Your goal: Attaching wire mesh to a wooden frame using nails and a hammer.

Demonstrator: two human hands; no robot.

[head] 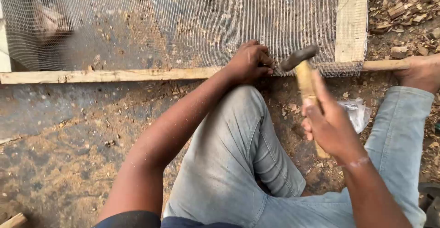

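Note:
My right hand (332, 125) grips the wooden handle of a hammer (302, 72), whose dark iron head hovers just above the wooden frame's near rail (114, 75). My left hand (250, 63) rests on that rail, its fingers pinched at the edge of the wire mesh (183, 21) right beside the hammer head. Whatever the fingertips pinch is too small to make out. The mesh is stretched over the frame and reaches the right rail (350, 19).
I sit on the dirt ground (59, 150) in grey jeans, knees bent, with my bare foot (419, 72) on the frame's right end. A clear plastic bag (356, 112) lies by my right knee. Wood chips (403, 8) litter the far right.

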